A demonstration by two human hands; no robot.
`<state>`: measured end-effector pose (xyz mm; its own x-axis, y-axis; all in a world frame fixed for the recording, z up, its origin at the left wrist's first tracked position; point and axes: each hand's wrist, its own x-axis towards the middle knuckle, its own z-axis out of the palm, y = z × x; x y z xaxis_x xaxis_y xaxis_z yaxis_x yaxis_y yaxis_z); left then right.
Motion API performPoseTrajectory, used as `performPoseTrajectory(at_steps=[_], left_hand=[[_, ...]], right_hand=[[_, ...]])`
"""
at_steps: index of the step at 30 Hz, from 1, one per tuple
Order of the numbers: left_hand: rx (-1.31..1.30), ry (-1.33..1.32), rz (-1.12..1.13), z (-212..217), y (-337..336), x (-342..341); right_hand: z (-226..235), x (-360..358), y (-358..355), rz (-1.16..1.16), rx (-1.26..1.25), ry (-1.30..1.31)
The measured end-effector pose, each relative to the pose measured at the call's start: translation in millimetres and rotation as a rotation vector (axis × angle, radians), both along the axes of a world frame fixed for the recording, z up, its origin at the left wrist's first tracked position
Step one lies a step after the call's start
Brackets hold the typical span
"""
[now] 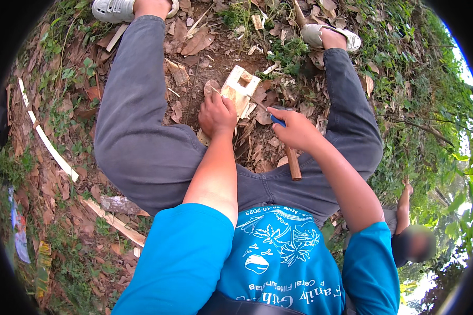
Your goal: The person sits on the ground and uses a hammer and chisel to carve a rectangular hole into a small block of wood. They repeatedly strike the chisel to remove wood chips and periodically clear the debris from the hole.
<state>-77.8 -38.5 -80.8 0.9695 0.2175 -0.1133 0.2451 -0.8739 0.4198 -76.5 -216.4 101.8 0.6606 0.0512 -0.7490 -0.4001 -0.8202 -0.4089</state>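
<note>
A pale wooden block (235,93) with a squared opening cut near its far end lies on the ground between my legs. My left hand (218,114) is closed on its left side, pressing it down. In my right hand (298,130) is a thin metal-shafted tool with a blue handle (278,121). The shaft slants toward the block's right edge; whether it is a chisel or a screwdriver, and whether its tip touches the wood, I cannot tell. Below my right hand shows a brown wooden tool handle (293,164), its upper part hidden by the hand.
Dry leaves (198,42) and wood chips surround the block. My bent legs flank it. Long pale wood strips (47,137) lie at the left, near a short log (122,205). Another person (404,231) is at the lower right, beside green plants.
</note>
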Motion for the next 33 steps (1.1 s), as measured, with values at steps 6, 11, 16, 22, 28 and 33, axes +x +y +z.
performPoseTrajectory(at_steps=[6, 11, 16, 22, 28, 33], left_hand=[[0.016, 0.091, -0.004, -3, -1, 2], [0.004, 0.071, 0.01, 2, -2, 2], [0.002, 0.067, 0.013, 2, -2, 3], [0.007, 0.056, 0.008, 2, -2, 3], [0.044, 0.086, 0.003, -1, -4, 3], [0.087, 0.096, -0.005, -2, -6, 2]], right_hand=[[-1, 10, 11, 0.075, -0.045, 0.005], [-13, 10, 6, 0.11, -0.039, -0.085], [3, 30, 17, 0.159, -0.092, 0.064], [-3, 29, 18, 0.208, -0.116, 0.027], [-7, 29, 27, 0.205, -0.135, 0.024], [-23, 9, 31, 0.207, -0.161, -0.085]])
